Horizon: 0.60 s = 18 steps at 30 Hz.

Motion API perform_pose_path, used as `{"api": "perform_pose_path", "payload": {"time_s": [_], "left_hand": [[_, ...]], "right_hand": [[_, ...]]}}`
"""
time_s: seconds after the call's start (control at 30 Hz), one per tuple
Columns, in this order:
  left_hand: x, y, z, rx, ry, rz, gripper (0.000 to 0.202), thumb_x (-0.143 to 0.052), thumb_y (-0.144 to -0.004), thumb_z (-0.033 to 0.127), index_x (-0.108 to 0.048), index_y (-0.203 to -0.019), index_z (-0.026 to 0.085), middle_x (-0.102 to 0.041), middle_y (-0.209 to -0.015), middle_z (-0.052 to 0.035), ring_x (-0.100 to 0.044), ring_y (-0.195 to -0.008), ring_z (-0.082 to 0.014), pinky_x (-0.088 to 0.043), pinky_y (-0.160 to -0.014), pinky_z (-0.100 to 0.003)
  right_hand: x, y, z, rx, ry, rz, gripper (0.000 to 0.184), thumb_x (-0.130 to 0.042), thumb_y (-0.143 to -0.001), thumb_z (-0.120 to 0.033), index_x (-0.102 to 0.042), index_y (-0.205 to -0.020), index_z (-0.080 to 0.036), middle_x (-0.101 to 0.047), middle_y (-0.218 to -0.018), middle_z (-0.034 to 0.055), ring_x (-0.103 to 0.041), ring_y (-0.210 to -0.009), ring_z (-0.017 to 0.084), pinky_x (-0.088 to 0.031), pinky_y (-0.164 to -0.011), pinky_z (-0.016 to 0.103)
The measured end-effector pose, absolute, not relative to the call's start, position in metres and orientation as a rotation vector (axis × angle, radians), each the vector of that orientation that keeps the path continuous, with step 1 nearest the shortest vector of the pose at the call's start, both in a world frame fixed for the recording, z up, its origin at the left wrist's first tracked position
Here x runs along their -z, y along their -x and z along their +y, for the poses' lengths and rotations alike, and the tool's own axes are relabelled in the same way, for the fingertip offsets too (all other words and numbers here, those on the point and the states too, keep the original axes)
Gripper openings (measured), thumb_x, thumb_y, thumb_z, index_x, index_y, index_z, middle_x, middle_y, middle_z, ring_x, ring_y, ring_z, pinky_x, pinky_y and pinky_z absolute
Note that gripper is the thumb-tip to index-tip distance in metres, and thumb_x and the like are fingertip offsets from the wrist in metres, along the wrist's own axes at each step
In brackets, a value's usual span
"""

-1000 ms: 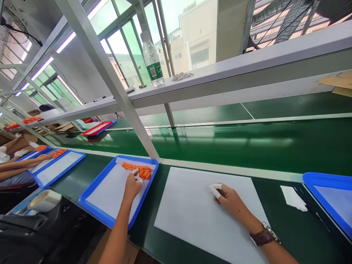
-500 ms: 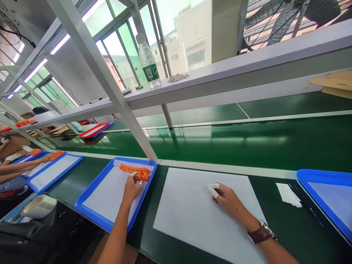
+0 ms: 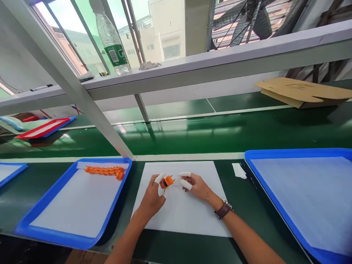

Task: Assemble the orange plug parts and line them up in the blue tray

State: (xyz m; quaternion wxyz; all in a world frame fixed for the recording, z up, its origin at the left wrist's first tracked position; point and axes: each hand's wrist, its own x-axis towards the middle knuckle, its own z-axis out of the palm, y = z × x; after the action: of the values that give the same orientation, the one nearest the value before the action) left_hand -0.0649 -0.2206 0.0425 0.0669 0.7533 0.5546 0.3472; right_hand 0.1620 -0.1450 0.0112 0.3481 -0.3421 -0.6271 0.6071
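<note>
My left hand (image 3: 154, 194) is closed in a pinch on a small orange plastic part (image 3: 167, 182) with a dark recess and thin prongs pointing right. It is over a white sheet (image 3: 189, 216). Just right of the part is my right hand (image 3: 194, 185), its thumb and forefinger curved with a gap between the tips and nothing visible in them. White finger cots cover thumb and forefinger on both hands. To the left, a blue-rimmed tray (image 3: 106, 220) bears a row of similar orange parts (image 3: 103, 171) along its far side.
Another blue-rimmed tray (image 3: 275, 205) lies at right, beside a white scrap (image 3: 239, 171). A slanted metal post (image 3: 101, 121) rises behind the left tray. Beyond are a green surface (image 3: 192, 135), cardboard (image 3: 302, 90), a red-rimmed tray (image 3: 44, 128), and a shelf with a plastic bottle (image 3: 112, 44).
My left hand has moved from the left tray to above the white sheet, bringing one orange part. My right hand has come closer to it. The view has turned right.
</note>
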Motion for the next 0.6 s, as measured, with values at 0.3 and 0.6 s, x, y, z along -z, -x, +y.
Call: {"api": "perform_pose_path", "payload": {"time_s": [0.3,0.6], "left_hand": [[-0.001,0.043,-0.197,-1.094,-2.399,1.539,0.049,-0.059,-0.089,0.009,-0.051,-0.134,0.026,-0.055,-0.132,-0.0111,-0.06,-0.118,-0.0261,-0.058,-0.095,-0.046],[0.002,0.043,-0.197,-1.112,-2.367,1.477,0.043,-0.064,-0.091,0.019,-0.054,-0.132,0.028,-0.068,-0.116,-0.0068,-0.064,-0.104,-0.0244,-0.058,-0.086,-0.046]], "right_hand": [[-0.001,-0.162,-0.142,-1.422,0.979,-1.665,0.021,-0.066,-0.084,-0.03,-0.069,-0.102,-0.019,-0.068,-0.084,0.0028,-0.062,-0.071,0.016,-0.052,-0.065,0.03],[-0.005,-0.153,-0.151,-1.393,0.993,-1.686,0.024,-0.062,-0.086,-0.029,-0.068,-0.108,-0.021,-0.068,-0.092,0.0034,-0.062,-0.079,0.018,-0.052,-0.071,0.031]]}}
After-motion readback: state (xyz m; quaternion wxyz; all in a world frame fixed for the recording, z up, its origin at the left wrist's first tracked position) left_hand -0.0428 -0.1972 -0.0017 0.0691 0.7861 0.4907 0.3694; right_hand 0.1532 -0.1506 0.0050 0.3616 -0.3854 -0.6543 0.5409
